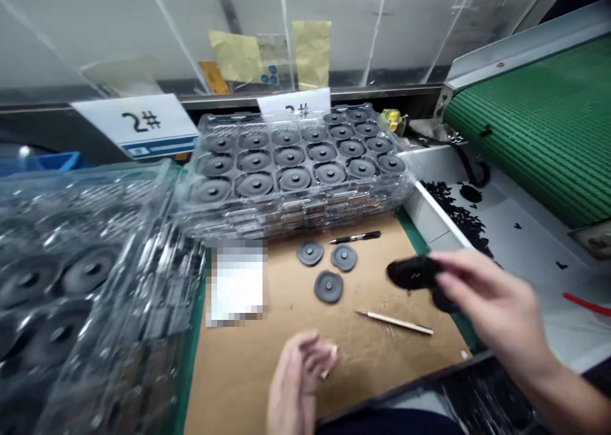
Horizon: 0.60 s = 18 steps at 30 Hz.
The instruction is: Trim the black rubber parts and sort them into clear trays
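Green ribbed conveyor belt (534, 117) runs up your right side, white "2#" card (138, 124) sits behind stacked clear plastic trays (305, 209) of dark round discs, and tan cardboard work mat (382, 352) lies in front. Your right hand (491, 301) is curled, fingers closed round a black rubbery lump (413, 273) above the mat's right edge; it's blurred, so prob. held, but you can't judge how tight. Your left hand (298, 378) sits low at the front, fingers loosely bunched, maybe on a tiny pale scrap. Three grey ribbed discs (329, 287) lie on the mat near a black-handled craft knife (356, 236) and a thin pale stylus (396, 322). Step looks like hand work on the black lump; next move calls for steadying it over open mat, clear of the discs.
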Tool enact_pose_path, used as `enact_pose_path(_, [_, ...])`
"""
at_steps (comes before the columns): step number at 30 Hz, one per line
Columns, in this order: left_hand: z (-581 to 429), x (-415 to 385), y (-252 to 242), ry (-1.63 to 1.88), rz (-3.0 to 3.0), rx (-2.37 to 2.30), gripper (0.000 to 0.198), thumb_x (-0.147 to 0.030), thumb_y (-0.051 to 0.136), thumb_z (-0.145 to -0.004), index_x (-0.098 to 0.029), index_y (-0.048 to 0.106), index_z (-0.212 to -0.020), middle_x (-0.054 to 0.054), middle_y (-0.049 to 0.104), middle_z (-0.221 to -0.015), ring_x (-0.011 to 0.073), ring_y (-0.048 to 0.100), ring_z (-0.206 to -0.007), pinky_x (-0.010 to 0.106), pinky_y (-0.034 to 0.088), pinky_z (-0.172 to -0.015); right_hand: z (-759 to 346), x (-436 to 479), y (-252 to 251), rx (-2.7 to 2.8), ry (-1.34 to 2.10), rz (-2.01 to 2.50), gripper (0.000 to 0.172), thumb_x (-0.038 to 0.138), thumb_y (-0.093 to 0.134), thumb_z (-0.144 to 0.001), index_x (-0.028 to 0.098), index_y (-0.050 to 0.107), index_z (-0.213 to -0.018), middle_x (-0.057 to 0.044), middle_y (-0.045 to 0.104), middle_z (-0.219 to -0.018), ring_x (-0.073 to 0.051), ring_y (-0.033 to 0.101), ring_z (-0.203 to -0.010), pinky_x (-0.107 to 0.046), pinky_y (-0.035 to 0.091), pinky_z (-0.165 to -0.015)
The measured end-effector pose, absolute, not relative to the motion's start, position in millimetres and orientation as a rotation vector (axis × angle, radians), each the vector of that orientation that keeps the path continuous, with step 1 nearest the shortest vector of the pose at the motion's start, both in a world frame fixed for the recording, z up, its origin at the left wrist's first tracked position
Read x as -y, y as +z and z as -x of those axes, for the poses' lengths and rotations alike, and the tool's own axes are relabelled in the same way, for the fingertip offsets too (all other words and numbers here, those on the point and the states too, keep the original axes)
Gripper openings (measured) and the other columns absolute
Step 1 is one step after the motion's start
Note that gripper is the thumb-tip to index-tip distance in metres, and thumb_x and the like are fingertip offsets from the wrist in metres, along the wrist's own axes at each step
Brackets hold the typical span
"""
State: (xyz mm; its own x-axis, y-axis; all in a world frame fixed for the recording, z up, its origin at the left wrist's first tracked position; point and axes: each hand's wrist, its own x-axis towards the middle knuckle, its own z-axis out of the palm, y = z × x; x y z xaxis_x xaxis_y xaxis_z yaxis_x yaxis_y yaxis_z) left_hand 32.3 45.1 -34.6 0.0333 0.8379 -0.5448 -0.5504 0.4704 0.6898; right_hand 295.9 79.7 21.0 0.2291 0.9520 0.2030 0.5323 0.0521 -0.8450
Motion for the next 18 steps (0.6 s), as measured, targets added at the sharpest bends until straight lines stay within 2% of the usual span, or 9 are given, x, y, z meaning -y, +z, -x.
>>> enact_pose_path(1, [-44,-50,-22,1.015,-0.187,-0.873,0.043,-0.054,0.055,-0.08,-0.023,0.062,-0.108,0.008,0.068,-0.105,0.0253,0.063,-0.099,0.039,0.049,-0.087,-274,-68,19,1.684,0.543,1.524,0.044,0.021,0.057,-0.082,0.044,0.057,-0.119,0.001,0.068,-0.098,-0.021,0.064,-0.083,-0.036,0.055,-0.068])
enact_pose_path(2, [-53,-55,-10,0.904,-0.058,-0.691,0.05,-0.057,0.044,-0.085,-0.025,0.052,-0.122,0.011,0.06,-0.123,0.0281,0.057,-0.113,0.046,0.045,-0.094,-254,-58,15,1.854,0.489,1.44,0.052,0.02,0.054,-0.082,0.05,0.05,-0.124,0.004,0.069,-0.098,-0.022,0.065,-0.08,-0.039,0.055,-0.065])
enact_pose_path(3, [-60,-59,-1,0.828,0.042,-0.558,0.055,-0.058,0.038,-0.087,-0.023,0.045,-0.129,0.013,0.055,-0.13,0.0287,0.054,-0.117,0.047,0.041,-0.098,-238,-48,10,1.998,0.481,1.347,0.057,0.022,0.052,-0.082,0.055,0.044,-0.127,0.007,0.07,-0.098,-0.024,0.066,-0.077,-0.042,0.055,-0.063])
enact_pose_path(6, [-64,-61,10,0.837,0.204,-0.43,0.051,-0.052,0.036,-0.091,-0.017,0.043,-0.127,0.013,0.056,-0.128,0.0245,0.054,-0.117,0.041,0.032,-0.107,-215,-24,-9,2.161,0.543,1.181,0.061,0.034,0.056,-0.078,0.055,0.036,-0.132,0.008,0.068,-0.105,-0.029,0.066,-0.078,-0.05,0.055,-0.062])
enact_pose_path(9, [-55,-50,8,0.861,0.195,-0.423,0.041,-0.045,0.035,-0.093,-0.016,0.051,-0.117,0.01,0.061,-0.12,0.0209,0.059,-0.111,0.039,0.031,-0.107,-217,-6,-16,2.1,0.558,1.275,0.065,0.033,0.062,-0.077,0.047,0.037,-0.136,-0.002,0.061,-0.117,-0.032,0.062,-0.094,-0.052,0.053,-0.074])
enact_pose_path(13, [-44,-35,5,0.855,0.163,-0.402,0.042,-0.044,0.033,-0.094,-0.015,0.053,-0.116,0.013,0.061,-0.122,0.0223,0.058,-0.114,0.039,0.031,-0.107,-218,1,-6,1.988,0.551,1.358,0.073,0.032,0.067,-0.077,0.036,0.032,-0.141,-0.009,0.049,-0.127,-0.034,0.047,-0.116,-0.055,0.042,-0.093])
enact_pose_path(18, [-42,-29,4,0.881,0.132,-0.43,0.044,-0.043,0.03,-0.095,-0.014,0.053,-0.12,0.012,0.06,-0.124,0.0225,0.053,-0.12,0.04,0.029,-0.109,-191,-9,1,2.197,0.569,1.25,0.093,0.04,0.069,-0.074,0.029,0.013,-0.147,-0.009,0.039,-0.141,-0.034,0.026,-0.134,-0.058,0.028,-0.106])
